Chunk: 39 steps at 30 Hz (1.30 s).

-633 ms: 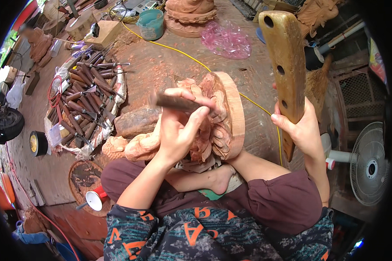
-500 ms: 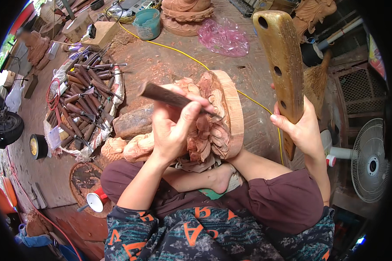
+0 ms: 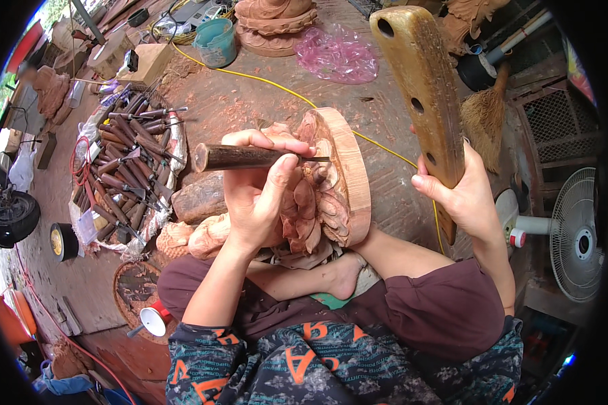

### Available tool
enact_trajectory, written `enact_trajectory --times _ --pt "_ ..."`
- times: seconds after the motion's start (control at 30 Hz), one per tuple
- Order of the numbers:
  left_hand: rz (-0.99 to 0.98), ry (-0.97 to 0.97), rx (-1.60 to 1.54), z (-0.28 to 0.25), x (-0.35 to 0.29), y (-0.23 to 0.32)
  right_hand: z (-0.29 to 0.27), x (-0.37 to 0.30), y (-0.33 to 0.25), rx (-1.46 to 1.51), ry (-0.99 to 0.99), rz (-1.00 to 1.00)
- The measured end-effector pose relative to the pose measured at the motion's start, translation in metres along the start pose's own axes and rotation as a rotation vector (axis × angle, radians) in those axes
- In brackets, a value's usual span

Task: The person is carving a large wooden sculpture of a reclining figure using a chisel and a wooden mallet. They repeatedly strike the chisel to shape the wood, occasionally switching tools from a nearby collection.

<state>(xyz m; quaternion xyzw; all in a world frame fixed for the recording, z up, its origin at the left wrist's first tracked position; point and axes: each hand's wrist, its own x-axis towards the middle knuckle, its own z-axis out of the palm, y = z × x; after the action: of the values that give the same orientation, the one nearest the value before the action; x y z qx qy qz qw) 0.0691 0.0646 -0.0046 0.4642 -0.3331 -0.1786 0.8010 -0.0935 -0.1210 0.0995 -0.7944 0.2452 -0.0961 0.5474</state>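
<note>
My left hand (image 3: 260, 196) grips a wood chisel (image 3: 240, 157) by its dark round handle. The narrow blade points right, over the carved petals of a reddish wood carving (image 3: 311, 209). That carving lies on its side by my crossed legs, its pale flat base (image 3: 348, 175) facing right. In my right hand (image 3: 456, 192) is a long wooden mallet (image 3: 422, 94) with dark holes along it, raised upright to the right of the carving and apart from it. My left hand hides part of the carving's middle.
Many wood-handled chisels (image 3: 132, 162) lie heaped on a sack at the left. A yellow cord (image 3: 270, 82) crosses the floor behind the carving. Around stand a teal bucket (image 3: 215, 44), pink plastic wrap (image 3: 334, 57), a white fan (image 3: 577, 236) and a red cup (image 3: 155, 317).
The chisel has swung from a slant to nearly level, its handle end lower and further left. My left hand has turned with it. The mallet stays raised, shifted slightly left in view.
</note>
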Motion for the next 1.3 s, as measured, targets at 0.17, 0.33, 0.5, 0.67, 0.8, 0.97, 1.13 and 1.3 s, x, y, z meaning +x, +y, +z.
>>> enact_trajectory --times 0.17,0.33,0.5,0.67,0.8,0.97,1.13,1.3 --pt "0.006 -0.062 0.023 -0.002 0.006 0.002 0.0 0.0 0.0 0.014 0.005 0.026" --pt "-0.062 -0.065 0.094 0.01 0.018 0.006 -0.013 0.013 -0.029 -0.211 -0.013 -0.159" --pt "-0.083 -0.102 0.278 0.009 0.022 0.014 -0.022 0.04 -0.082 -0.615 -0.053 -0.465" --pt "-0.031 -0.125 0.145 0.008 0.013 0.007 -0.027 0.047 -0.11 -1.001 -0.094 -0.585" --pt "-0.01 -0.1 0.123 0.01 0.011 0.006 -0.023 0.048 -0.115 -1.102 -0.119 -0.614" --pt "0.014 -0.05 0.08 0.008 0.013 0.006 -0.017 0.047 -0.118 -1.16 -0.135 -0.627" --pt "-0.012 -0.055 0.06 0.01 0.014 0.008 -0.017 0.043 -0.122 -1.191 -0.14 -0.633" --pt "-0.035 -0.092 0.114 0.009 0.015 0.009 -0.016 0.041 -0.125 -1.215 -0.138 -0.641"
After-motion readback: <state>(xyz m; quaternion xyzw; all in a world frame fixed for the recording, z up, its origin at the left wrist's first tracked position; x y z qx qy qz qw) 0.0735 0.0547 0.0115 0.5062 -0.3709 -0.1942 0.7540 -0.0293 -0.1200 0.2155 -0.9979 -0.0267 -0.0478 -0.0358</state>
